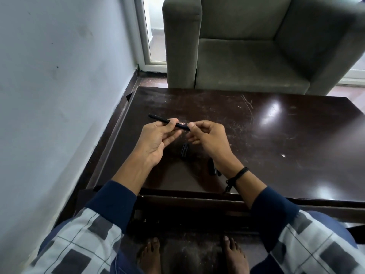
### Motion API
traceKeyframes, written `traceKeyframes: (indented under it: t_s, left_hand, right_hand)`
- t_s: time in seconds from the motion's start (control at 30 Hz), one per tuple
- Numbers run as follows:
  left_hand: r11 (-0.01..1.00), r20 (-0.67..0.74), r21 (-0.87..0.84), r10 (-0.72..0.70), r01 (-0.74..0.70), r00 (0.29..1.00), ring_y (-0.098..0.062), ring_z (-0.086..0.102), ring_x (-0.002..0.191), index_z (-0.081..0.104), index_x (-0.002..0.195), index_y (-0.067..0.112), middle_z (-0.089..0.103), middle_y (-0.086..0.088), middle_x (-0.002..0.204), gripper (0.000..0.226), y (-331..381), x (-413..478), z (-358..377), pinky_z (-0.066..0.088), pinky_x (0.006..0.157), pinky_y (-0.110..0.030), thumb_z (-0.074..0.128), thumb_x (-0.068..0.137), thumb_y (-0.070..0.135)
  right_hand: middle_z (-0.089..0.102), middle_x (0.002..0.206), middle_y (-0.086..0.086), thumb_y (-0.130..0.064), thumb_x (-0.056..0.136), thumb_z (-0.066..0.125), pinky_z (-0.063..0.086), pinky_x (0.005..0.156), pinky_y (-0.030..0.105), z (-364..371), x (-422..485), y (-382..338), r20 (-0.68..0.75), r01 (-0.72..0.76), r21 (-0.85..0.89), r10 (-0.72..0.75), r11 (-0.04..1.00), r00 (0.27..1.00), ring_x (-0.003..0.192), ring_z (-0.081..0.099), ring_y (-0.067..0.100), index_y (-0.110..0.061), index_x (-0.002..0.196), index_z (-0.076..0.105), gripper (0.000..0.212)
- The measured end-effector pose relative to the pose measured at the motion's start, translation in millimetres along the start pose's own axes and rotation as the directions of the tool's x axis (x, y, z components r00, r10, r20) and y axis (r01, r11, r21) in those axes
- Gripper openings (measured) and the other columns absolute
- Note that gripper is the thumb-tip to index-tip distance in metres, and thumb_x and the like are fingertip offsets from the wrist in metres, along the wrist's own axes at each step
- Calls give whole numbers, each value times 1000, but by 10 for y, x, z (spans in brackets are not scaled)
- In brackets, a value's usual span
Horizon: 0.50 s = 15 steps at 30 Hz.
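Both hands hold a black pen (159, 119) above the dark table (286, 139)

The left hand (158, 139) curls fingers and thumb round the pen's middle, leaving its far-left end free. The right hand (209, 139) pinches the right end between thumb and forefinger. The pen is just over the tabletop, left of centre; short black pieces (184, 150) lie on the table nearer, under the hands

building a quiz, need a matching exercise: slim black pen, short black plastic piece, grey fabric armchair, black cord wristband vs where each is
1 slim black pen
2 short black plastic piece
3 grey fabric armchair
4 black cord wristband

a lying on the dark wooden table
b behind that table
c round a wrist
d between left hand and right hand

Pairs: 1-d, 2-a, 3-b, 4-c
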<state>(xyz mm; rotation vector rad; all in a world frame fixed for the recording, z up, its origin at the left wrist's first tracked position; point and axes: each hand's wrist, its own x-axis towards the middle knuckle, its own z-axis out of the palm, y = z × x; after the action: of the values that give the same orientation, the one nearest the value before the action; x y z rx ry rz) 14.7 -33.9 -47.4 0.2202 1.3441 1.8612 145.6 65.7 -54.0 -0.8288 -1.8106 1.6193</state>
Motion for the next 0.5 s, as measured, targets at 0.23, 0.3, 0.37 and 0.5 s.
traceKeyframes:
  t_s: [0.23,0.3,0.37,0.5]
  left_hand:
    - [1000,7,1,-7,7,1000,-23,76,93,73,99,-2,77,-17,101,10,-21,-1,12,60,72,-24,67,93,2]
    - [1000,8,-3,-7,7,1000,-23,76,95,73,99,-2,77,-16,101,10,-22,0,11,60,73,-24,67,93,2]
    - [1000,3,0,-9,9,1000,-22,76,95,73,99,-2,77,-16,101,10,-26,-2,13,60,73,-24,67,93,2]
    - [1000,4,11,-17,17,1000,-23,76,94,73,100,-2,77,-18,103,11,-40,-1,19,60,73,-24,68,93,3]
  right_hand:
    - [75,89,5,-11,88,79,59,73,24,-26,20,28,-7,45,-58,-45,997,999,79,70,12,-14,96,75,9]
    - [76,90,8,-19,91,77,56,68,21,-20,-1,11,2,21,-28,-21,999,1000,75,68,9,-11,101,74,13]
    - [77,88,11,-22,95,73,55,66,22,-15,-1,15,-12,2,-20,-3,1000,1000,71,68,10,-11,99,75,11]
    - [77,86,9,-12,91,76,58,73,26,-25,23,40,-34,24,-85,-27,996,999,77,71,15,-13,92,77,2]
